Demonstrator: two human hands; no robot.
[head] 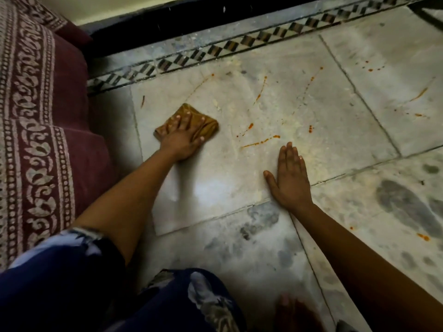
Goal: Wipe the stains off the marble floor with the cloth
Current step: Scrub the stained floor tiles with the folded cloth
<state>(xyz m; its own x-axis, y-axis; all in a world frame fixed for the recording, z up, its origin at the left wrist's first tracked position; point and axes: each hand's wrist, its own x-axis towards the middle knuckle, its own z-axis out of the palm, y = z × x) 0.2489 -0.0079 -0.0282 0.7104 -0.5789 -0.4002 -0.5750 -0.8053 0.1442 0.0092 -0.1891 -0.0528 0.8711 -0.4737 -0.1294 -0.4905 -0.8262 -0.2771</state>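
A folded mustard-brown cloth (206, 124) lies on the pale marble floor (215, 183) at centre left. My left hand (181, 137) presses flat on top of it, fingers spread over the fabric. Orange-red stains streak the slab to the right of the cloth: a long streak (260, 141), small drops (250, 126), a thin line (263, 82). More orange marks sit on the far right slab (418, 94). My right hand (288, 178) rests palm down on the bare marble just below the long streak, holding nothing.
A maroon patterned fabric-covered seat or mattress (43, 130) borders the floor on the left. A black-and-white diamond inlay strip (215, 50) and a dark skirting run along the back. My knee in dark floral cloth (182, 303) fills the bottom. An orange spot (423, 237) lies at lower right.
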